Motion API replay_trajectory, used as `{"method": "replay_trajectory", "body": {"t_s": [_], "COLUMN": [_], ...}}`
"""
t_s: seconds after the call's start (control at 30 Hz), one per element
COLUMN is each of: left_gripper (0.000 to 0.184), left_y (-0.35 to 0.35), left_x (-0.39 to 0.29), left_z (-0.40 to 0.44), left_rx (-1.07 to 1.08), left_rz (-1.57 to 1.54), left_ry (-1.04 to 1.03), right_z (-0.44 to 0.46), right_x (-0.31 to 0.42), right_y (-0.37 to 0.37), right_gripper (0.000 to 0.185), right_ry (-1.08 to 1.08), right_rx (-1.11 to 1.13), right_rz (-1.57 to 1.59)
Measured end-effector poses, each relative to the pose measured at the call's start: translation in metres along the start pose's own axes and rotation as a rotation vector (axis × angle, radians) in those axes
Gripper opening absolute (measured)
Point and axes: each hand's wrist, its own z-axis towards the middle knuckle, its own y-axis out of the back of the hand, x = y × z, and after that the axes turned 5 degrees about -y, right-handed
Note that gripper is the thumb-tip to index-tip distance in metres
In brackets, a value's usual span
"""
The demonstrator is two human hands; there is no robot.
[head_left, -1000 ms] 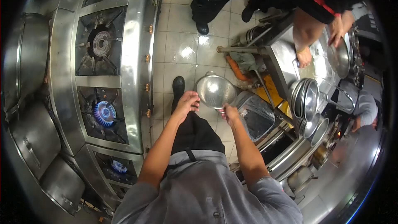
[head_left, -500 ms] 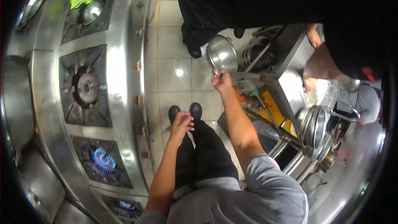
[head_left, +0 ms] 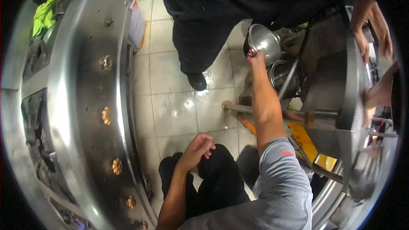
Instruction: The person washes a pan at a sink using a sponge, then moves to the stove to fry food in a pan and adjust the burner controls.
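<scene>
A round metal bowl (head_left: pixel 265 41) is at the end of my outstretched right arm, tilted, near the low shelf under the steel table. My right hand (head_left: pixel 255 57) grips it by the near edge. Just below and to the right of it stand dark round pots (head_left: pixel 284 76). My left hand (head_left: pixel 198 150) is over my knees with its fingers loosely curled; it touches no object, and a gap shows between thumb and fingers.
A person in black (head_left: pixel 204 21) stands close in front, hands over the steel table (head_left: pixel 347 145) at right. The stove front (head_left: pixel 91 115) with its knobs runs along the left. A table leg (head_left: pixel 272 113) juts across the tiled floor (head_left: pixel 174 110). A white container (head_left: pixel 136 25) stands beyond.
The bowl, first held low in front of me, has moved forward and right in my right hand. My left hand has come away from beside it. The view has moved toward the shelf.
</scene>
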Motion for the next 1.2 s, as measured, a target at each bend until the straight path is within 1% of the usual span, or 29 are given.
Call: {"method": "replay_trajectory", "body": {"t_s": [0.1, 0.13, 0.17, 0.23, 0.3, 0.33, 0.37, 0.43, 0.47, 0.5, 0.53, 0.57, 0.6, 0.63, 0.67, 0.7, 0.73, 0.77, 0.8, 0.83, 0.87, 0.9, 0.97, 1.0, 1.03, 1.1, 1.13, 1.17, 1.2], "left_gripper": [0.025, 0.025, 0.025, 0.025, 0.029, 0.034, 0.034, 0.036, 0.036, 0.036, 0.038, 0.038, 0.036, 0.035, 0.035, 0.036, 0.036, 0.036, 0.037, 0.037, 0.037, 0.040, 0.047, 0.060, 0.060, 0.069, 0.079, 0.079, 0.080], "left_y": [0.029, 0.036, 0.043, 0.054, 0.062, 0.063, 0.065, 0.062, 0.058, 0.053, 0.046, 0.036, 0.024, 0.014, 0.006, -0.006, -0.018, -0.034, -0.050, -0.067, -0.083, -0.100, -0.136, -0.154, -0.174, -0.215, -0.239, -0.262, -0.287], "left_x": [0.000, 0.003, 0.006, 0.013, 0.019, 0.015, 0.015, 0.011, 0.012, 0.017, 0.019, 0.017, 0.014, 0.005, -0.004, -0.012, -0.028, -0.050, -0.074, -0.098, -0.120, -0.142, -0.189, -0.206, -0.224, -0.257, -0.273, -0.289, -0.304], "left_z": [0.019, 0.024, 0.029, 0.037, 0.042, 0.042, 0.043, 0.044, 0.047, 0.050, 0.052, 0.050, 0.044, 0.036, 0.026, 0.017, 0.003, -0.010, -0.020, -0.031, -0.047, -0.063, -0.096, -0.114, -0.135, -0.172, -0.189, -0.206, -0.221], "left_rx": [0.056, 0.065, 0.075, 0.092, 0.148, 0.165, 0.169, 0.243, 0.256, 0.241, 0.224, 0.228, 0.200, 0.166, 0.157, 0.150, 0.139, 0.127, 0.003, -0.118, -0.121, -0.156, -0.219, -0.250, -0.246, -0.245, -0.233, -0.215, -0.146], "left_rz": [0.051, 0.067, 0.081, 0.111, 0.207, 0.216, 0.220, 0.266, 0.258, 0.258, 0.260, 0.251, 0.298, 0.348, 0.346, 0.422, 0.496, 0.493, 0.513, 0.535, 0.539, 0.499, 0.426, 0.480, 0.500, 0.617, 0.533, 0.554, 0.595], "left_ry": [-0.065, -0.070, -0.080, -0.096, -0.178, -0.142, -0.134, -0.082, -0.073, -0.031, 0.004, 0.006, 0.071, 0.133, 0.126, 0.128, 0.129, 0.121, 0.082, 0.041, 0.030, -0.003, -0.074, -0.045, -0.064, -0.126, -0.093, -0.100, -0.057], "right_z": [0.014, 0.033, 0.032, 0.034, 0.052, 0.039, 0.043, 0.043, 0.054, 0.048, 0.038, 0.037, 0.031, -0.054, -0.105, -0.127, -0.176, -0.222, -0.272, -0.311, -0.352, -0.389, -0.453, -0.483, -0.512, -0.584, -0.619, -0.648, -0.667], "right_x": [0.022, 0.030, 0.035, 0.048, 0.065, 0.067, 0.062, 0.066, 0.055, 0.037, 0.017, -0.011, -0.045, -0.060, -0.080, -0.108, -0.126, -0.139, -0.146, -0.154, -0.150, -0.142, -0.118, -0.101, -0.081, -0.025, 0.001, 0.024, 0.039], "right_y": [-0.020, -0.019, -0.022, -0.022, -0.013, -0.015, -0.014, -0.016, -0.008, -0.011, -0.018, -0.021, -0.011, -0.020, -0.022, -0.004, 0.008, 0.024, 0.038, 0.055, 0.074, 0.094, 0.133, 0.154, 0.170, 0.187, 0.200, 0.217, 0.242], "right_gripper": [0.033, 0.033, 0.035, 0.039, 0.044, 0.055, 0.055, 0.070, 0.085, 0.086, 0.085, 0.080, 0.077, 0.074, 0.066, 0.058, 0.053, 0.048, 0.044, 0.027, 0.026, 0.025, 0.023, 0.026, 0.028, 0.032, 0.029, 0.026, 0.029], "right_ry": [0.225, 0.288, 0.356, 0.439, 0.495, 0.552, 0.551, 0.642, 0.547, 0.496, 0.402, 0.371, 0.351, 0.164, 0.140, 0.122, 0.071, -0.001, -0.118, -0.115, -0.242, -0.269, -0.329, -0.424, -0.514, -0.528, -0.470, -0.412, -0.421], "right_rx": [-0.088, -0.105, -0.199, -0.228, -0.230, -0.228, -0.236, -0.137, 0.122, 0.134, 0.136, 0.163, 0.326, 0.280, 0.192, 0.227, 0.208, 0.255, 0.117, 0.136, 0.130, 0.125, 0.076, 0.138, 0.203, 0.279, 0.302, 0.317, 0.310], "right_rz": [0.192, 0.253, 0.336, 0.439, 0.499, 0.500, 0.505, 0.524, 0.488, 0.497, 0.548, 0.609, 0.524, 0.523, 0.457, 0.391, 0.294, 0.147, -0.040, -0.077, -0.194, -0.189, -0.422, -0.557, -0.689, -0.946, -1.000, -1.050, -1.050]}}
